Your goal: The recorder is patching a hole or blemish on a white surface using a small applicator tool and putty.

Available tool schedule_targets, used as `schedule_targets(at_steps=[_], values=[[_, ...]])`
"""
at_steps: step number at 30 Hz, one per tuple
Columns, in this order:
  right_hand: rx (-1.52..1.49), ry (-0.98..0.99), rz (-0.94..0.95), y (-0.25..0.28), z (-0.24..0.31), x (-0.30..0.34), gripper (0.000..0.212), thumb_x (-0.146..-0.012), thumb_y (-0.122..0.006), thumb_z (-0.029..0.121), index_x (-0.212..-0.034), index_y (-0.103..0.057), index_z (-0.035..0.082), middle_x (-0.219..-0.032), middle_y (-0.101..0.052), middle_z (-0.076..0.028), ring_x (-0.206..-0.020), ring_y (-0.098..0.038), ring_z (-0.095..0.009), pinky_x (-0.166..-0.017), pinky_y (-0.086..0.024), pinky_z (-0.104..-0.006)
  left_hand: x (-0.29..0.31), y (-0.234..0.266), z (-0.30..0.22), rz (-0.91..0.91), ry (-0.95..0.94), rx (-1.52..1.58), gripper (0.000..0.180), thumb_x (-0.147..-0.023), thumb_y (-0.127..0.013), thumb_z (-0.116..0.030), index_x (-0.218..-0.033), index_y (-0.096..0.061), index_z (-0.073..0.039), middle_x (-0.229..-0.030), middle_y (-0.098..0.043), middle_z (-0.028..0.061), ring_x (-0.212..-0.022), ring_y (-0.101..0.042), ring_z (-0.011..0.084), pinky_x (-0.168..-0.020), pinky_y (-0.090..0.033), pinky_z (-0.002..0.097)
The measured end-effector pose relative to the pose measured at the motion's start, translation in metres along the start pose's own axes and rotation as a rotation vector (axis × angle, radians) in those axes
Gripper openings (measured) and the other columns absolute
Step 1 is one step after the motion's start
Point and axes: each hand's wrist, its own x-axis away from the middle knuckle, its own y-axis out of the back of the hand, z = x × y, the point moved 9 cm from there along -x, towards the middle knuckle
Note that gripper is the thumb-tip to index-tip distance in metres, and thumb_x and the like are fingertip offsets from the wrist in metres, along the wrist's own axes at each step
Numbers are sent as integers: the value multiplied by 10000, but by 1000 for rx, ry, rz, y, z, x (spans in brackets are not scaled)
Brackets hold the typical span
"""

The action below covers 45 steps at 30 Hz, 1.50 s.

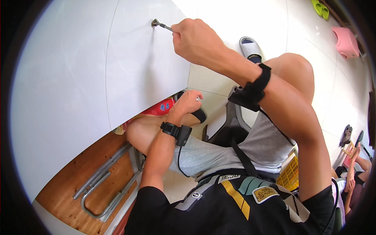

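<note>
My right hand (pixel 194 37) is closed around the end of a slim metal tool (pixel 166 27). Its small dark-and-silver head (pixel 155 23) is at the white panel (pixel 70 74); whether it touches cannot be told. Lower down, near the panel's edge and above my knee, my left hand (pixel 188 102) is closed, its fingers curled. A tiny pale bit (pixel 198 99) shows at its fingertips, too small to name.
Beneath the panel's near edge are a red printed package (pixel 160 107) and a wooden board (pixel 74 178) with folded grey metal legs (pixel 103 176). A yellow crate (pixel 288 174) stands beside me. A pink stool (pixel 345 42), green slippers (pixel 321 9) and another person's arm (pixel 351 172) are at right.
</note>
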Motion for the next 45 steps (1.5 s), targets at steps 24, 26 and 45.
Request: schedule_targets(at_steps=[24, 26, 45], values=[[-97, 158, -315, 40, 23, -23, 184, -942, -561, 116, -974, -685, -16, -655, -630, -213, -598, -624, -405, -603, -511, -497, -13, 34, -54, -162, -138, -79, 260, -806, -572, -64, -1013, -713, 7, -1003, -699, 267, -953, -673, 418, -869, -536, 467], [-155, 74, -308, 37, 15, -26, 215, -953, -557, 116, -1059, -706, 4, -636, -614, -204, -583, -616, -391, -585, -504, -480, -13, 54, -65, -341, -254, -36, 248, -812, -573, -61, -1005, -711, 12, -1017, -691, 262, -943, -666, 428, -863, -536, 473], [-328, 129, -358, 46, 29, -34, 384, -939, -516, 93, -1288, -614, -34, -643, -617, -202, -572, -595, -382, -596, -496, -465, -9, 51, -108, -370, -385, 71, 295, -939, -579, -249, -987, -669, 29, -953, -667, 291, -989, -619, 499, -840, -506, 502]])
